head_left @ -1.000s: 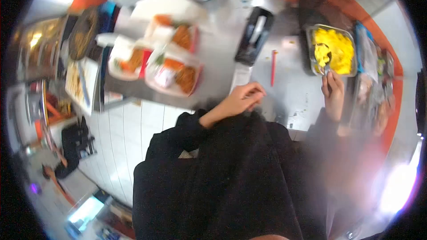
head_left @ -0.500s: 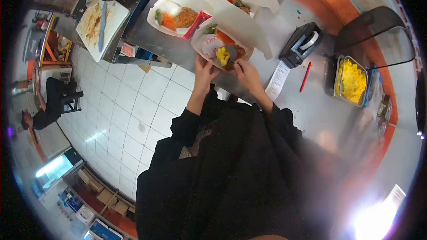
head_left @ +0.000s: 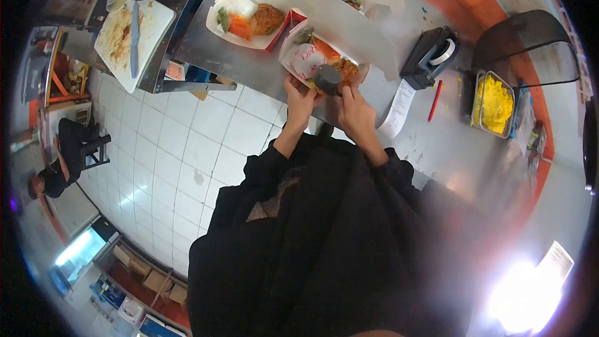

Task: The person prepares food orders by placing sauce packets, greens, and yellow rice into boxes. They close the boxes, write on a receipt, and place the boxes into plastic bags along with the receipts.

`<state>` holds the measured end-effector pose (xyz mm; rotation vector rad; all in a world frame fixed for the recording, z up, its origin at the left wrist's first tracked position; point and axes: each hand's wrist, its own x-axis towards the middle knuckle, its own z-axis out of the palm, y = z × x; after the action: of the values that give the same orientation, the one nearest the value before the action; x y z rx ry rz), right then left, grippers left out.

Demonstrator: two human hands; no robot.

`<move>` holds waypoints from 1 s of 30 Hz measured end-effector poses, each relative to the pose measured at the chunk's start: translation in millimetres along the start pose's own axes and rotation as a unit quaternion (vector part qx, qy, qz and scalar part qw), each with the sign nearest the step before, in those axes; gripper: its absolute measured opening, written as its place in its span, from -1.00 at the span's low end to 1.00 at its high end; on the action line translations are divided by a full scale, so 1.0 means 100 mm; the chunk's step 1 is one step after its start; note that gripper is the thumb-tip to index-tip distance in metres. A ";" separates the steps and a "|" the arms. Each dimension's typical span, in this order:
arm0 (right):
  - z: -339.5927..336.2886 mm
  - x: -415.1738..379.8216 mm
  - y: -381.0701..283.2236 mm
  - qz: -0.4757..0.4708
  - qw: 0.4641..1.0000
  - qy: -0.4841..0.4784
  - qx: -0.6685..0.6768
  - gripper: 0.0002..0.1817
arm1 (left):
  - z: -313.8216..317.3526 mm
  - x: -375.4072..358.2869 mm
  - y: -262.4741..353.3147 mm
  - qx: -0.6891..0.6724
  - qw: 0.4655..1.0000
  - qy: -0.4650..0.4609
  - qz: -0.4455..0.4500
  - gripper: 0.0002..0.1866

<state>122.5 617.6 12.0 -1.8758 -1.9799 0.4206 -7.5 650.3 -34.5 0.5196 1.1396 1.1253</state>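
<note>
My left hand holds the near edge of an open food box. Inside that box are a paper-wrapped item, orange pieces and browned food. Pinched in my right hand is a dark, round-headed spoon, tipped over the box's near side. Most of the yellow food under the spoon is hidden. A second open box to the left holds a white mound, orange slices and a brown piece. Behind stands a third open box with orange and green food.
On the right are a black tape dispenser, a receipt, a red pen and a tub of yellow food. A cutting board with a knife lies at left. A person sits far left.
The spoon in my right hand has turned over, so its dark round back shows where yellow food was visible on it. The view has shifted slightly.
</note>
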 end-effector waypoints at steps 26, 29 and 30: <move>-2.25 -0.88 2.60 0.374 0.852 0.364 -0.041 -0.75 | 0.02 -0.04 0.28 0.263 0.928 0.144 0.222 -0.47; -2.40 -0.96 3.64 0.368 0.842 0.338 -0.206 -0.76 | 0.42 -0.17 0.52 0.292 0.890 0.160 0.313 -0.55; -2.44 -0.91 3.94 0.380 0.833 0.295 -0.272 -0.78 | 0.48 -0.19 0.56 0.288 0.889 0.152 0.322 -0.55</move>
<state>588.4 542.3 38.5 -2.6751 -0.9261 -0.5582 11.6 665.6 37.8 1.2894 1.6545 1.4613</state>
